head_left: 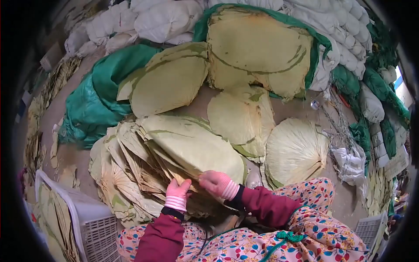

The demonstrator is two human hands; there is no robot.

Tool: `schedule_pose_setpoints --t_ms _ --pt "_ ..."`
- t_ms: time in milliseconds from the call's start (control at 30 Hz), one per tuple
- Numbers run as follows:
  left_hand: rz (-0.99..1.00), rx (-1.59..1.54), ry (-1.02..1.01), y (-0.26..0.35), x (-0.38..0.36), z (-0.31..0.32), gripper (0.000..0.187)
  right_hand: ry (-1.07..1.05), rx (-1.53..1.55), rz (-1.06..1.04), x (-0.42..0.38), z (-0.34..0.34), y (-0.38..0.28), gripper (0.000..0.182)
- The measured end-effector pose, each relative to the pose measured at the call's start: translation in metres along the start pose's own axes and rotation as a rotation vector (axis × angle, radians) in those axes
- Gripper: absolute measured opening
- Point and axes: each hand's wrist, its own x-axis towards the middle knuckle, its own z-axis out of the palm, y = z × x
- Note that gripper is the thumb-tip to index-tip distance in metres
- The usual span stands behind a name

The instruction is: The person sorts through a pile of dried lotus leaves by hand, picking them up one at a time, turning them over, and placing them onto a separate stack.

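A thick pile of large, dried lotus leaves (pixel 192 142) fans out in front of me, pale green with brown, creased edges. My left hand (pixel 177 194), in a pink striped glove, pinches the leaves at their near brown edge, thumb toward the right. Close beside it, my right hand (pixel 218 184), gloved the same way, has its fingers closed on the near edge of the top leaf. The fingertips of the right hand are partly hidden against the leaf.
Further leaf stacks (pixel 297 150) lie on the floor ahead, one big stack (pixel 262 43) in green wrapping. A green sack (pixel 102 96) stands at the left. White baskets (pixel 98 231) flank me, the left one holding leaves. White bundles (pixel 168 19) line the back.
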Motion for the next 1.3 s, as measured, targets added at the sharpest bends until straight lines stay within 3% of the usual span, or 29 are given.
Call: schedule_pose_setpoints --t_ms 33,67,100,133,167,200,267,400,467,500,533,633,700,800,900,933,1033,1100,1167,1200,1267,1300 --pt "-0.002 0.060 0.039 -0.002 0.005 -0.002 0.029 0.073 0.088 0.033 0.003 0.000 0.016 0.029" --pt "-0.008 0.121 0.082 -0.006 0.008 -0.005 0.030 0.260 0.013 -0.098 0.012 -0.012 0.025 0.021" --pt "-0.019 0.180 0.130 -0.009 0.007 -0.009 0.032 0.356 0.300 -0.051 0.016 -0.026 0.035 0.018" --pt "0.040 0.103 0.112 -0.003 0.001 -0.003 0.034 0.367 0.300 0.059 0.025 -0.048 0.053 0.017" --pt "0.049 0.073 0.092 -0.007 0.002 -0.008 0.034 0.304 0.530 0.179 0.027 -0.068 0.038 0.018" --pt "0.062 0.042 0.066 -0.011 0.005 -0.010 0.035 0.298 0.461 0.178 0.029 -0.079 0.025 0.023" --pt "0.024 0.021 0.068 -0.001 0.001 -0.001 0.038 0.115 0.627 0.223 0.028 -0.080 0.018 0.028" --pt "0.021 -0.030 0.148 -0.006 0.009 -0.002 0.043 -0.020 0.426 0.300 0.022 -0.051 0.024 0.026" --pt "0.023 0.091 0.180 -0.004 0.008 -0.007 0.040 0.290 0.056 0.076 0.038 -0.071 0.066 0.022" --pt "0.021 0.151 0.191 -0.004 0.007 -0.008 0.038 0.405 0.099 0.190 0.045 -0.093 0.078 0.020" --pt "0.020 0.208 0.198 -0.004 0.007 -0.008 0.037 0.563 0.437 0.257 0.043 -0.114 0.045 0.018" --pt "0.134 0.226 0.215 -0.017 0.019 -0.019 0.027 0.861 0.232 0.075 0.061 -0.194 0.094 0.023" --pt "0.177 0.222 0.218 -0.023 0.025 -0.020 0.025 0.882 0.203 0.063 0.069 -0.237 0.107 0.028" --pt "0.128 0.192 0.219 -0.011 0.015 -0.011 0.028 0.874 -0.217 0.132 0.084 -0.300 0.177 0.046" --pt "0.180 0.178 0.167 -0.019 0.022 -0.016 0.035 0.713 -1.203 0.498 0.076 -0.256 0.091 0.070" --pt "0.186 0.171 0.161 -0.021 0.022 -0.016 0.035 0.589 -1.230 0.344 0.080 -0.240 0.084 0.081" --pt "0.166 0.106 0.151 -0.017 0.018 -0.008 0.037 0.114 -0.691 0.085 0.065 -0.127 0.040 0.090" --pt "0.103 0.027 0.137 0.001 0.003 0.007 0.038 -0.112 -0.608 -0.173 0.034 -0.048 0.026 0.091" --pt "0.131 0.074 0.069 -0.008 0.006 0.002 0.038 -0.288 -0.435 0.053 0.026 -0.010 0.019 0.074" --pt "0.148 0.094 0.034 -0.011 0.008 -0.001 0.038 -0.175 -0.380 0.090 0.020 -0.002 0.024 0.057" --pt "0.188 0.023 0.051 -0.009 0.005 0.002 0.031 0.142 -0.353 0.041 0.023 0.010 0.070 0.041" --pt "0.221 0.030 0.060 -0.009 0.005 0.000 0.030 0.286 -0.232 0.114 0.027 -0.003 0.095 0.033"
